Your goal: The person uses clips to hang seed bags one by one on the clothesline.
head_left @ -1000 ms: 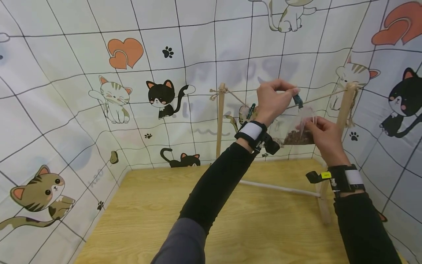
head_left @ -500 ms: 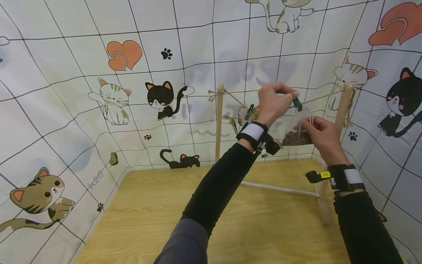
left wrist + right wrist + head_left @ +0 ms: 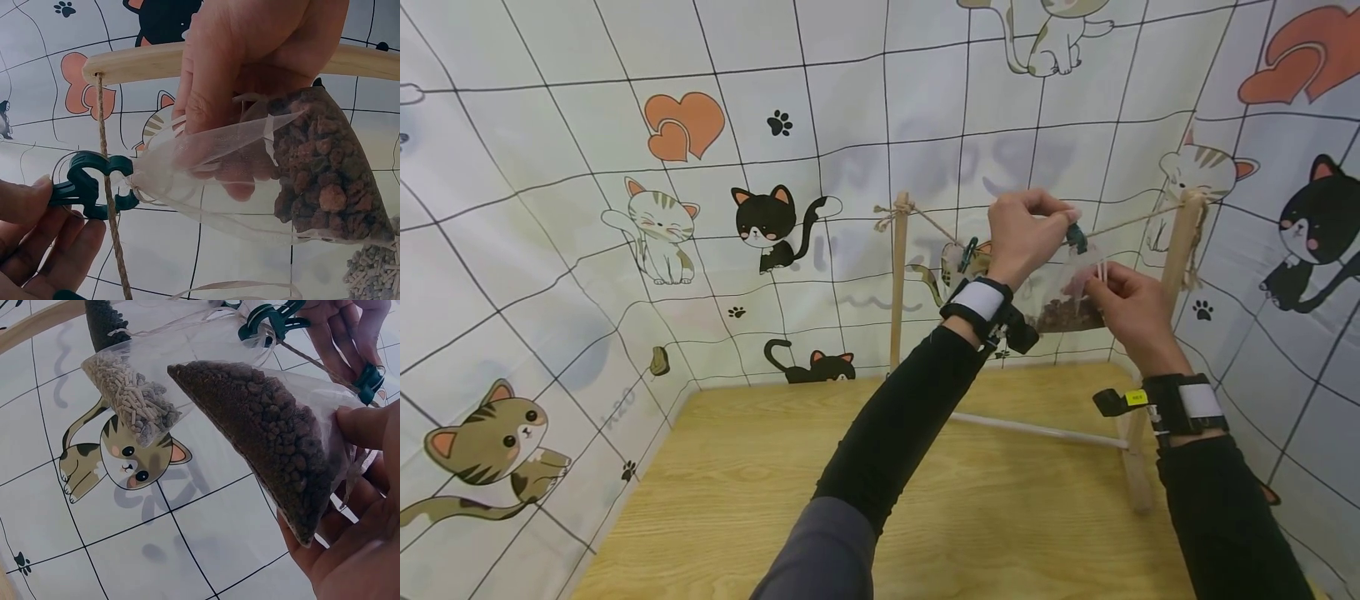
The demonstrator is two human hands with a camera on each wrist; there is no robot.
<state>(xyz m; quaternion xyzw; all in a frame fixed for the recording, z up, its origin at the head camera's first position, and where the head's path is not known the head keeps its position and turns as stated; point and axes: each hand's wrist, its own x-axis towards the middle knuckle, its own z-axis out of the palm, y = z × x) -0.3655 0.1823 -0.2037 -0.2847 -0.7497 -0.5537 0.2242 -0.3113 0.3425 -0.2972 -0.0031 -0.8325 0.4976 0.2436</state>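
My left hand (image 3: 1026, 233) pinches the handles of a green clip (image 3: 84, 167) between thumb and fingers. The clip's jaws stand around a twine line (image 3: 102, 125), with the gathered neck of a sheer drawstring bag at their tips. Reddish-brown stones fill the lower part of this bag (image 3: 325, 181). Just below the line, my right hand (image 3: 1135, 312) grips the bag near its top, thumb on the near side as the right wrist view shows. Some of its fingers are seen through the mesh in the left wrist view.
The line hangs between two wooden posts (image 3: 899, 283), joined low down by a pale rod (image 3: 1045, 429). Further along hang a bag of pale pellets (image 3: 134, 397) and a dark-filled bag (image 3: 103, 325), near another green clip (image 3: 259, 320). Beneath is a wood-grain table (image 3: 760, 475).
My right hand has shifted slightly left with the bag of stones. The left hand keeps its pinch on the clip at the line. The head view has tilted a little.
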